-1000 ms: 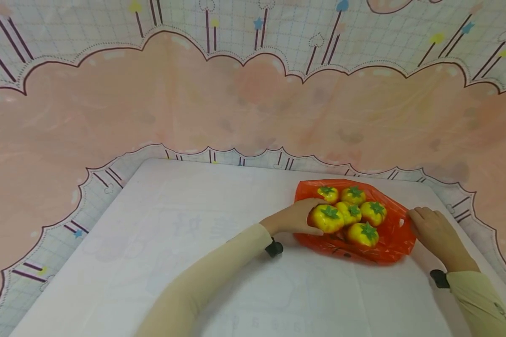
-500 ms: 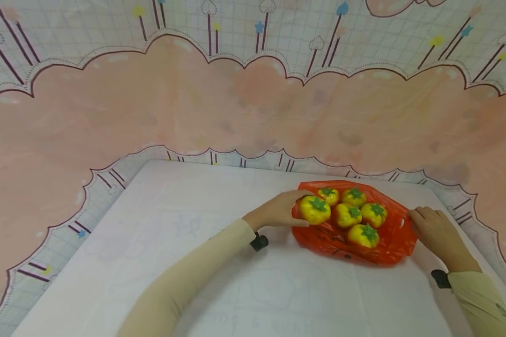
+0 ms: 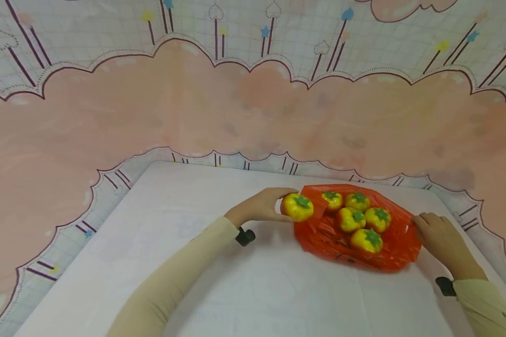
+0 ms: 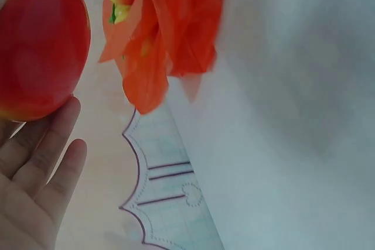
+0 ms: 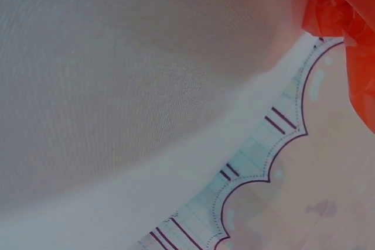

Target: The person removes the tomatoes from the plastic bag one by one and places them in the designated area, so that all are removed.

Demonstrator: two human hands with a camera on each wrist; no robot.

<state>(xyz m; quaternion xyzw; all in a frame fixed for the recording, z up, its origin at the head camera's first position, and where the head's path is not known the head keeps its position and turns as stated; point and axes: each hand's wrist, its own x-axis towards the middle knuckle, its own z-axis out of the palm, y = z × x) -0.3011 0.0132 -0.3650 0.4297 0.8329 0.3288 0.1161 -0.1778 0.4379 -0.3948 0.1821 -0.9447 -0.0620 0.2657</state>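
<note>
In the head view my left hand (image 3: 257, 206) holds a glossy tomato (image 3: 297, 207), yellow on top with a green star-shaped cap, between thumb and fingers. It is lifted just left of a red plastic bag (image 3: 320, 238). The left wrist view shows the tomato's smooth red underside (image 4: 44, 51) against the fingertips (image 4: 71, 106). Several more tomatoes (image 3: 367, 240) lie together on the bag. My right hand (image 3: 442, 241) grips the bag's right edge, its fingers curled there. In the right wrist view only the bag (image 5: 337, 4) shows at the upper right; the hand is out of that frame.
The bag lies on a white-covered table (image 3: 253, 290), toward its far right part. Behind and around the table hangs a peach and white patterned cloth (image 3: 194, 107). A black wrist camera (image 3: 245, 237) sits below the left wrist, another (image 3: 445, 286) at the right.
My left hand has drawn one tomato leftward out of the group, off the bag's left edge. The right hand has stayed at the bag's right edge. The head view has shifted slightly.
</note>
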